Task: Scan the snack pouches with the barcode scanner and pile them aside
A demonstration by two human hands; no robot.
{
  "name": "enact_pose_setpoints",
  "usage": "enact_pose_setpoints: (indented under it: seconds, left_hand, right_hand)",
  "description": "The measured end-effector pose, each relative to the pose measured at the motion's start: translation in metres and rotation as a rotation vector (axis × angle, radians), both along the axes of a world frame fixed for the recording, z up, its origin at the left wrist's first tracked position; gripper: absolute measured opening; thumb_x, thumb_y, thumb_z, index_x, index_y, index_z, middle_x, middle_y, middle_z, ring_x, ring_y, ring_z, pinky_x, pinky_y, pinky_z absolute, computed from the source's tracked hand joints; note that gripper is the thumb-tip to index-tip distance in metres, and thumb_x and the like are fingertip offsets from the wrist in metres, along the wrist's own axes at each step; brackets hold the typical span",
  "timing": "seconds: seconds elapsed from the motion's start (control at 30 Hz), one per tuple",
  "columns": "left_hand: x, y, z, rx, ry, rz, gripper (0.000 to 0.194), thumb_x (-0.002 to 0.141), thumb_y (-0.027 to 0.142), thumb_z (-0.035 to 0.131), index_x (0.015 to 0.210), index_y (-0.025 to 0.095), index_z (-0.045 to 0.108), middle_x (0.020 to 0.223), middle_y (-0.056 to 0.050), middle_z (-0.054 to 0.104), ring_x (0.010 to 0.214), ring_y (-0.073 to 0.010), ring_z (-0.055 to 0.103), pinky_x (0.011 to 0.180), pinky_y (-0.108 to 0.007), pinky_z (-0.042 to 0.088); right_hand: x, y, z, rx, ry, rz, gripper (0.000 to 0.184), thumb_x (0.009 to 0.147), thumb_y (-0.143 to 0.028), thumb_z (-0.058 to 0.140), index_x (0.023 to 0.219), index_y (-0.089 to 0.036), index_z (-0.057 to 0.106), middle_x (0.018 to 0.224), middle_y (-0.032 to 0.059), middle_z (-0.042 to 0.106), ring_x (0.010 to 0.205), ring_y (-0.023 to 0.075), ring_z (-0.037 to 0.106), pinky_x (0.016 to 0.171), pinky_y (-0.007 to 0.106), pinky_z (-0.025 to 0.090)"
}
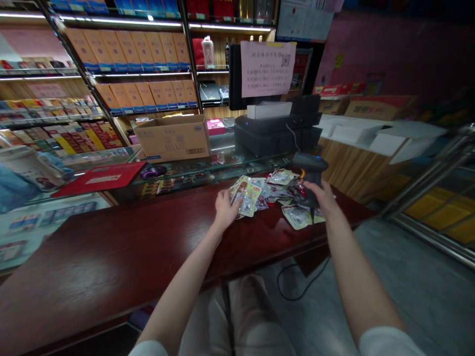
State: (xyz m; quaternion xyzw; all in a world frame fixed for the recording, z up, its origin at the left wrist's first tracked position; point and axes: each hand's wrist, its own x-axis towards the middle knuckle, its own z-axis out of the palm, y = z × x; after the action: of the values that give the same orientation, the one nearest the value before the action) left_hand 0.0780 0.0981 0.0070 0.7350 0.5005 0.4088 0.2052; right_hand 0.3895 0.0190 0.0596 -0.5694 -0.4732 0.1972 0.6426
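My left hand [225,210] is closed on a yellow-green snack packet [249,198], thumb on its front, at the left side of a loose pile. In my right hand [323,197] is a black barcode scanner [311,170], gripped by its handle, its head up and a small blue light on top. Several more snack packets [282,178] lie heaped between my hands. Another packet [297,216] rests flat below the scanner, near the front edge of the dark red tabletop [156,252].
Behind the table runs a glass display counter [222,165] with an open cardboard box [174,141], a red folder [100,179] and a black cash-register terminal [274,131]. A black cable [293,298] loops below the table's front edge. A metal railing [430,193] stands at right.
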Motion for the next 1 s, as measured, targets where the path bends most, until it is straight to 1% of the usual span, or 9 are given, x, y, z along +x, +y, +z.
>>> enact_pose_setpoints:
  seconds: [0.1, 0.23, 0.37, 0.5, 0.67, 0.73, 0.8, 0.87, 1.0]
  left_hand:
    - [0.011, 0.01, 0.005, -0.025, 0.016, 0.012, 0.055, 0.089, 0.045, 0.06, 0.14, 0.023, 0.052, 0.143, -0.016, 0.051, 0.137, -0.0295, 0.049, 0.113, -0.05, 0.039]
    - [0.022, 0.022, 0.008, -0.096, 0.068, 0.021, 0.065, 0.091, 0.049, 0.056, 0.15, 0.023, 0.044, 0.156, -0.017, 0.043, 0.146, -0.0312, 0.04, 0.115, -0.053, 0.037]
    - [0.027, 0.034, 0.007, -0.089, 0.119, 0.024, 0.067, 0.093, 0.052, 0.053, 0.151, 0.02, 0.045, 0.158, -0.018, 0.041, 0.148, -0.0296, 0.038, 0.118, -0.048, 0.035]
    - [0.028, 0.043, 0.005, -0.103, 0.176, 0.002, 0.069, 0.093, 0.054, 0.052, 0.152, 0.018, 0.045, 0.155, -0.019, 0.047, 0.145, -0.0298, 0.044, 0.119, -0.046, 0.034]
    - [0.03, 0.041, 0.013, -0.174, 0.347, -0.027, 0.076, 0.092, 0.064, 0.048, 0.156, 0.025, 0.039, 0.16, -0.02, 0.039, 0.146, -0.0389, 0.041, 0.112, -0.057, 0.039]
    - [0.033, 0.038, 0.021, -0.201, 0.457, -0.036, 0.081, 0.09, 0.07, 0.047, 0.159, 0.03, 0.033, 0.164, -0.02, 0.032, 0.149, -0.0456, 0.033, 0.112, -0.067, 0.032]
    - [0.037, 0.037, 0.029, -0.181, 0.557, -0.026, 0.086, 0.087, 0.073, 0.048, 0.161, 0.031, 0.03, 0.165, -0.02, 0.03, 0.15, -0.0495, 0.026, 0.114, -0.074, 0.02]
    - [0.046, 0.039, 0.036, -0.104, 0.605, -0.034, 0.087, 0.088, 0.071, 0.049, 0.161, 0.027, 0.03, 0.165, -0.02, 0.032, 0.151, -0.0486, 0.024, 0.117, -0.072, 0.013]
    - [0.075, 0.056, 0.046, 0.03, 0.586, -0.174, 0.078, 0.093, 0.065, 0.044, 0.158, 0.021, 0.035, 0.162, -0.018, 0.038, 0.151, -0.0398, 0.03, 0.12, -0.061, 0.022]
  right_hand:
    - [0.023, 0.014, -0.006, -0.102, 0.144, 0.023, 0.039, 0.062, -0.053, 0.072, 0.083, -0.021, 0.071, 0.083, 0.0042, 0.073, 0.076, 0.022, 0.066, 0.068, 0.032, 0.053]
    - [0.031, 0.033, -0.024, -0.186, 0.213, 0.071, 0.046, 0.059, -0.05, 0.073, 0.096, -0.021, 0.07, 0.086, 0.0035, 0.074, 0.078, 0.022, 0.068, 0.067, 0.031, 0.053]
    - [0.034, 0.043, -0.039, -0.214, 0.216, 0.074, 0.046, 0.06, -0.047, 0.075, 0.098, -0.023, 0.069, 0.086, 0.0025, 0.074, 0.078, 0.0214, 0.068, 0.066, 0.029, 0.054]
    - [0.045, 0.04, -0.037, -0.177, 0.208, 0.054, 0.047, 0.062, -0.049, 0.072, 0.1, -0.021, 0.07, 0.085, 0.0032, 0.074, 0.076, 0.0204, 0.067, 0.064, 0.028, 0.052]
    - [0.064, 0.038, -0.037, -0.218, 0.222, -0.016, 0.042, 0.065, -0.047, 0.072, 0.096, -0.019, 0.071, 0.077, 0.0016, 0.071, 0.067, 0.0174, 0.062, 0.055, 0.025, 0.048]
    - [0.067, 0.039, -0.041, -0.279, 0.264, -0.044, 0.035, 0.065, -0.045, 0.072, 0.087, -0.018, 0.07, 0.069, 0.0007, 0.067, 0.059, 0.0154, 0.057, 0.049, 0.024, 0.044]
    - [0.065, 0.039, -0.044, -0.33, 0.309, -0.063, 0.028, 0.067, -0.043, 0.071, 0.079, -0.018, 0.067, 0.061, -0.0003, 0.062, 0.052, 0.0138, 0.052, 0.044, 0.024, 0.04]
    - [0.062, 0.039, -0.045, -0.367, 0.337, -0.049, 0.025, 0.068, -0.041, 0.071, 0.075, -0.018, 0.065, 0.058, 0.0, 0.061, 0.05, 0.0136, 0.051, 0.042, 0.024, 0.039]
    - [0.058, 0.038, -0.043, -0.412, 0.334, -0.017, 0.022, 0.072, -0.039, 0.07, 0.075, -0.018, 0.067, 0.062, 0.0022, 0.066, 0.051, 0.015, 0.056, 0.042, 0.024, 0.042]
